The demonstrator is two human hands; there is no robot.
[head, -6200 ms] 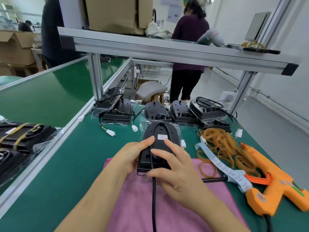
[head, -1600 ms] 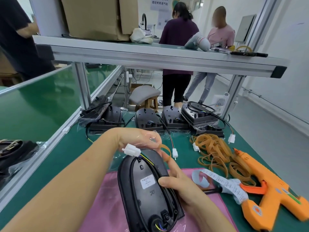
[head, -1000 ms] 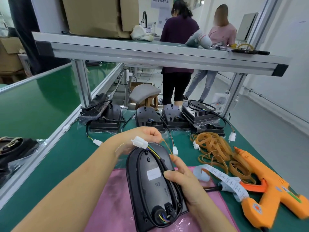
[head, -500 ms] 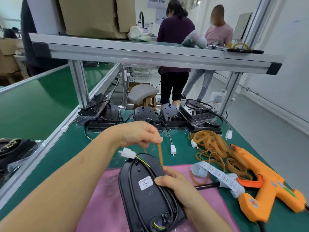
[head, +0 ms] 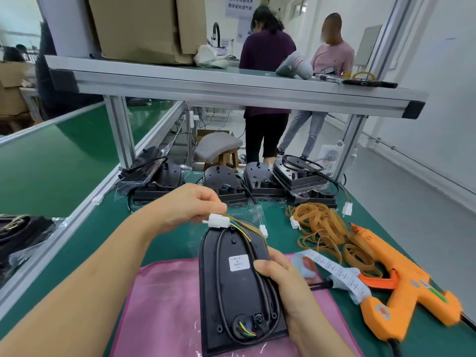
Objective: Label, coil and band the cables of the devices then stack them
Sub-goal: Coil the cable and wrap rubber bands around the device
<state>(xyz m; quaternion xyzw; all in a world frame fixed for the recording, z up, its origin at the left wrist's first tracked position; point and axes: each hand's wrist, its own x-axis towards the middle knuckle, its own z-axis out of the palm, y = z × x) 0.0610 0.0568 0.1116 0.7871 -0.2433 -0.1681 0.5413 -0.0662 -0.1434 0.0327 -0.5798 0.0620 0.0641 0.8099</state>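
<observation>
Both hands busy: my left hand [head: 189,207] is pinching the band [head: 248,226] beside the connector [head: 217,221]; my right hand [head: 284,286] is gripping the device [head: 231,295], thumb pressing cable [head: 218,256] onto it.

left hand [head: 190,204] pinches rubber band [head: 247,225] | right hand [head: 286,282] grips device [head: 229,292]

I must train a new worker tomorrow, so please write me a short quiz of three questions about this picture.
1. True or false: a white label is already stuck on the black device.
2. What does the left hand pinch? A: a rubber band. B: scissors. C: a pen.
3. Fill in: under the black device lies a ____ cloth.
Key: 1 true; 2 A; 3 pink.
</observation>
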